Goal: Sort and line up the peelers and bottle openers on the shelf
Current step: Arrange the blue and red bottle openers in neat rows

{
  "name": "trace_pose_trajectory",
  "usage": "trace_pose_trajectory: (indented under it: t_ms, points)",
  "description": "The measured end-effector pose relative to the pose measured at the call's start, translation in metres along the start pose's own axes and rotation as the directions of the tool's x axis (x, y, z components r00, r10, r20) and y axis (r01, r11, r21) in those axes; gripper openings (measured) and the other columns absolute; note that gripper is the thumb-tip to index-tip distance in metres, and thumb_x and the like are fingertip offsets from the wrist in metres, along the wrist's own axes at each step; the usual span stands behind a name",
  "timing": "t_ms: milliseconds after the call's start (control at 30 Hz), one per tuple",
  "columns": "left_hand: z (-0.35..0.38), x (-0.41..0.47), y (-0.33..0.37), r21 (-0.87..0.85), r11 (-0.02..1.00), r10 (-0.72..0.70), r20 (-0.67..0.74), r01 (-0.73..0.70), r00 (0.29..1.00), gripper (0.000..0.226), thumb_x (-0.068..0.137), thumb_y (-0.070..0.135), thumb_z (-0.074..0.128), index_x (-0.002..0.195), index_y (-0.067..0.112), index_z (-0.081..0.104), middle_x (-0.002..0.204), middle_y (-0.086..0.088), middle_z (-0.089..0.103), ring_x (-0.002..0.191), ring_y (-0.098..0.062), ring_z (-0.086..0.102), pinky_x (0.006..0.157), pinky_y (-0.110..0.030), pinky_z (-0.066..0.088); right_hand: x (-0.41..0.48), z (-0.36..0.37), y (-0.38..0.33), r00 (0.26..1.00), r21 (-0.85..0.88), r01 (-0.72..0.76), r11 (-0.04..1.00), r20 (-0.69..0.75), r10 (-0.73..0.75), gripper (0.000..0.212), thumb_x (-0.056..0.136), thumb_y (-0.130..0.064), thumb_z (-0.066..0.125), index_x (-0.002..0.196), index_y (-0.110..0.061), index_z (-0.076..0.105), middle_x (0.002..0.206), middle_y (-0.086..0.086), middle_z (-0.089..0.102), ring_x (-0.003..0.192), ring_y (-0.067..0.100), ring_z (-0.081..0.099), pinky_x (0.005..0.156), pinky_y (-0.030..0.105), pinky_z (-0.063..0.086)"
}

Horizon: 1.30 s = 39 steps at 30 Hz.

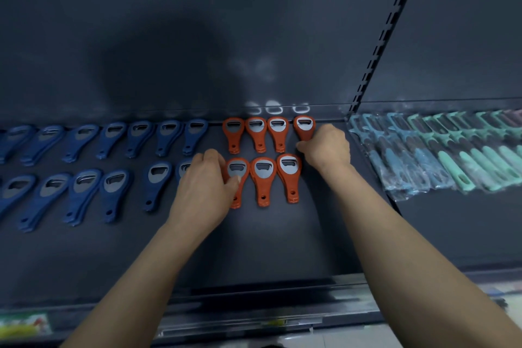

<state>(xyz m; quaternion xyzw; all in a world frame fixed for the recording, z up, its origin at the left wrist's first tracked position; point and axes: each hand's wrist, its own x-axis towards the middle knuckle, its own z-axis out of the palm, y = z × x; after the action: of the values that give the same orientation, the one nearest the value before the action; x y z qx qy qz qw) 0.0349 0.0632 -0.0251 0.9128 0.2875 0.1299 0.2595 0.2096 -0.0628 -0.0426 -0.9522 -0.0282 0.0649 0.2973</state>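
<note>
My left hand (206,181) pinches the front-row orange opener (237,168) farthest from the peelers (437,150); my right hand's (326,147) curled fingers grip the back-row orange opener (304,124) nearest the peelers.

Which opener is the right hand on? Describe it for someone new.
On the dark shelf, find the orange openers between the blue ones and the wrapped peelers. It is the back row's rightmost opener, the only one whose handle the right hand covers.

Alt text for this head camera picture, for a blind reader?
Two hands line up orange bottle openers in two rows on a shelf; the left hand grips a front-row opener, the right hand a back-row opener. Blue openers lie left, bagged peelers right.
</note>
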Motion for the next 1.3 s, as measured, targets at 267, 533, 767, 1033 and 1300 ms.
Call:
trace_pose_trajectory:
  t_ms: [267, 533, 767, 1033, 1300]
  points:
    - [0.003, -0.005, 0.002, 0.013, 0.998, 0.064, -0.026, -0.064, 0.998, 0.019, 0.088, 0.027, 0.06, 0.1, 0.015, 0.051, 0.101, 0.001, 0.05, 0.084, -0.013, 0.047, 0.069, -0.023, 0.033, 0.001, -0.009, -0.004, 0.998, 0.046, -0.067, 0.997, 0.002, 0.067, 0.021, 0.076, -0.015, 0.066, 0.07, -0.01, 0.047, 0.086, 0.01, 0.056, 0.077, 0.029, 0.056, 0.055, 0.027, 0.038]
    - [-0.004, 0.016, 0.003, -0.282, 0.958, 0.024, -0.062, -0.041, 0.998, 0.005, 0.09, 0.014, 0.057, 0.09, 0.019, 0.058, 0.08, 0.009, 0.058, 0.069, -0.001, 0.053, 0.055, -0.008, 0.041, -0.021, -0.022, -0.027, 0.998, 0.122, -0.015, 0.992, -0.063, 0.023, 0.032, 0.071, -0.023, 0.07, 0.059, -0.009, 0.044, 0.071, 0.009, 0.053, 0.063, 0.025, 0.052, 0.049, 0.025, 0.034]
    - [-0.01, 0.047, 0.01, -0.749, 0.524, -0.192, 0.361, 0.406, 0.913, 0.013, 0.093, 0.012, 0.057, 0.082, 0.008, 0.062, 0.082, -0.011, 0.065, 0.062, -0.012, 0.059, 0.05, -0.015, 0.05, -0.062, 0.008, -0.071, 0.987, 0.205, 0.095, 0.974, 0.107, -0.119, 0.033, 0.067, -0.022, 0.072, 0.055, -0.012, 0.043, 0.073, 0.01, 0.053, 0.07, 0.02, 0.053, 0.057, 0.028, 0.038]
    - [-0.016, 0.065, -0.002, -0.76, 0.325, -0.227, 0.514, 0.562, 0.827, 0.01, 0.089, 0.005, 0.06, 0.08, 0.008, 0.06, 0.067, -0.006, 0.06, 0.055, -0.01, 0.052, 0.043, -0.014, 0.045, -0.075, 0.021, -0.087, 0.977, 0.181, 0.13, 0.975, 0.145, -0.157, 0.04, 0.074, -0.018, 0.07, 0.052, -0.012, 0.037, 0.05, -0.001, 0.043, 0.042, 0.012, 0.038, 0.032, 0.018, 0.025]
    - [-0.012, 0.092, -0.014, -0.686, 0.412, -0.279, 0.531, 0.599, 0.8, 0.016, 0.09, 0.003, 0.058, 0.075, 0.006, 0.054, 0.067, -0.005, 0.052, 0.055, -0.01, 0.049, 0.035, -0.008, 0.038, -0.064, 0.021, -0.083, 0.999, 0.191, 0.017, 0.981, 0.023, -0.022, 0.037, 0.074, -0.018, 0.07, 0.058, -0.012, 0.037, 0.076, 0.01, 0.054, 0.073, 0.025, 0.054, 0.06, 0.029, 0.039]
